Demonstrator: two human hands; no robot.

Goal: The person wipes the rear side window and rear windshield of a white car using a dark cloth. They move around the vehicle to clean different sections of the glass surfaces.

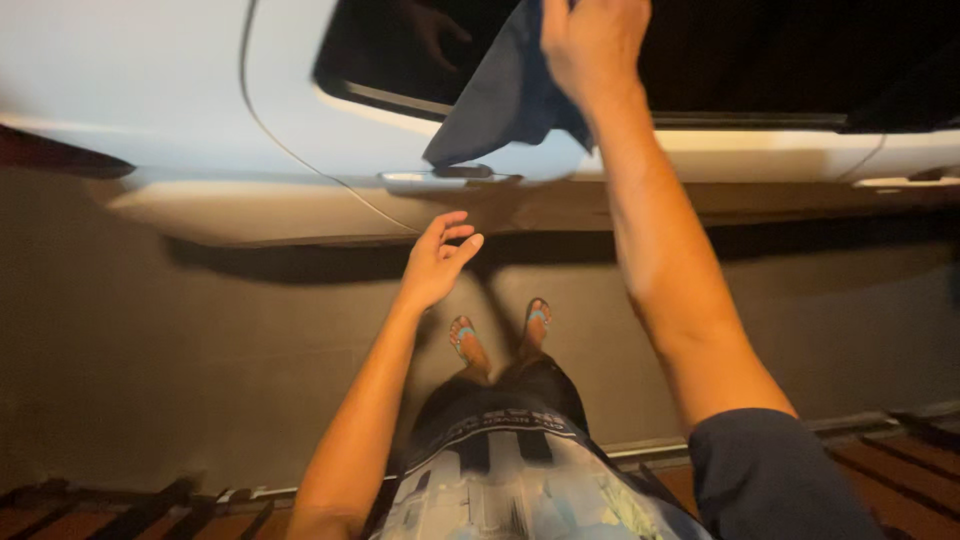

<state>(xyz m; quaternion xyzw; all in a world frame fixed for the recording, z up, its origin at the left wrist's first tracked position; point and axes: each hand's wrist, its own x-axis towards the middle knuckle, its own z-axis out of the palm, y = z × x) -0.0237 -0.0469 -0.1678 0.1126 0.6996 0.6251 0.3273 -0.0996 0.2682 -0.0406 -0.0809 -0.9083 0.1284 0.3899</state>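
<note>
My right hand (592,42) is raised against the dark window (780,50) of a white car door (180,90) and grips a dark blue cloth (510,90). The cloth hangs down over the lower window edge, just above the door handle (445,180). My left hand (440,262) hovers lower, fingers apart and holding nothing, a little below the handle and not touching the car.
The white car body fills the top of the view, with a second handle (905,180) at the right. Below lies grey pavement (150,370). My feet in sandals (500,330) stand near the car. A reddish slatted grating (900,470) runs along the bottom edge.
</note>
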